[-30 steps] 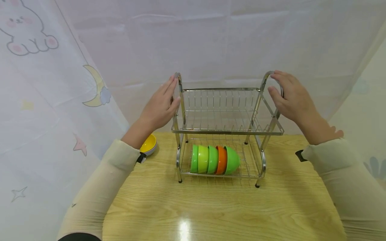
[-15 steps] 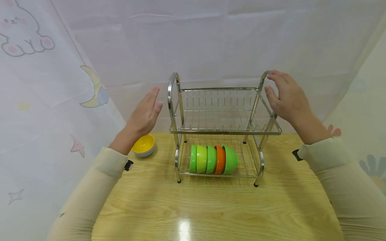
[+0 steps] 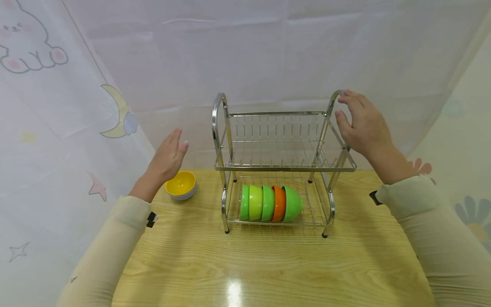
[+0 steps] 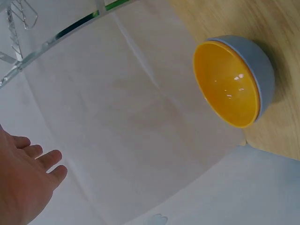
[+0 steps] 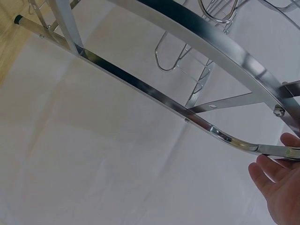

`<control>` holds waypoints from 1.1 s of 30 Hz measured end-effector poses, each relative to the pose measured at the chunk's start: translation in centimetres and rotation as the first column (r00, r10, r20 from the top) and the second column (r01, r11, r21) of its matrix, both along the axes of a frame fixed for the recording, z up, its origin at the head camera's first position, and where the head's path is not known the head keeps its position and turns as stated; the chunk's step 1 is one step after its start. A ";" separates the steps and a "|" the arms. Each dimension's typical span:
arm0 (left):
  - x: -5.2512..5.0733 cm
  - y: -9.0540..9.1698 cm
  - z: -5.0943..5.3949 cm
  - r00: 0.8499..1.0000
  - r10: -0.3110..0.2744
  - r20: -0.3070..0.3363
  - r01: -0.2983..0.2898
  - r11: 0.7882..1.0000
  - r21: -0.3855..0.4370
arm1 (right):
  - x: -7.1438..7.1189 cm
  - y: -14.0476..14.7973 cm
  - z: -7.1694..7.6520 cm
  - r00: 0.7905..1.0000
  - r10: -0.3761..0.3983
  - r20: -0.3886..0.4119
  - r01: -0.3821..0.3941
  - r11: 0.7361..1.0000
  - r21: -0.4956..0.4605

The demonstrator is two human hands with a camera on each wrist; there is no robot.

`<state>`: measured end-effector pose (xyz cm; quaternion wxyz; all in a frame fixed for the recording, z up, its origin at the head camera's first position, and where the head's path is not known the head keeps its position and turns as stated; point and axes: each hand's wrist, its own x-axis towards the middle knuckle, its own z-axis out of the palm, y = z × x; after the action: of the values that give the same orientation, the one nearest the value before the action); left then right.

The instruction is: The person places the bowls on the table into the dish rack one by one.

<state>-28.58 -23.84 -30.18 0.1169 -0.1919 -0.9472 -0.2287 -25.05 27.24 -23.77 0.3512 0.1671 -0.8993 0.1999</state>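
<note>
A two-tier metal dish rack (image 3: 285, 169) stands on the table. My right hand (image 3: 366, 123) is at its right top rail, fingers extended and thumb apart; in the right wrist view the fingertips touch the curved metal bar (image 5: 236, 142). To the rack's left my left hand (image 3: 166, 157) hovers, fingers straight, holding nothing. Just below that hand, a yellow bowl (image 3: 181, 183) sits nested in a grey-blue bowl (image 4: 265, 70). On the lower tier, several bowls stand on edge in a row: greens, a yellow-green bowl (image 3: 255, 204) and an orange bowl (image 3: 279, 204).
The upper tier (image 3: 278, 140) is a wire basket with upright dividers. A light wood table (image 3: 268, 260) reaches toward me in front of the rack. Behind and to the left hangs a pale printed cloth (image 3: 184, 55).
My left hand has left the rack's left rail and moved left and down, toward the nested bowls. My right hand stays at the right rail. The view has shifted slightly.
</note>
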 end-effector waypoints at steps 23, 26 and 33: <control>-1.5 -3.4 -5.9 0.968 0.162 0.191 -0.144 0.984 -0.107 | -0.1 -0.1 -0.2 1.000 -0.004 -0.014 0.004 1.000 -0.005; -1.6 -3.7 -6.6 0.961 0.172 0.214 -0.151 0.982 -0.113 | 0.0 -0.1 -0.2 1.000 -0.008 -0.006 0.008 1.000 -0.003; -1.8 -4.3 -8.2 0.944 0.200 0.264 -0.173 0.977 -0.121 | -0.1 -0.1 -0.2 1.000 -0.005 -0.015 0.005 1.000 -0.004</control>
<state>-30.33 -28.12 -38.34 -0.0040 -0.0733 -0.9780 -0.1952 -25.16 27.12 -23.96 0.3586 0.1657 -0.8967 0.1998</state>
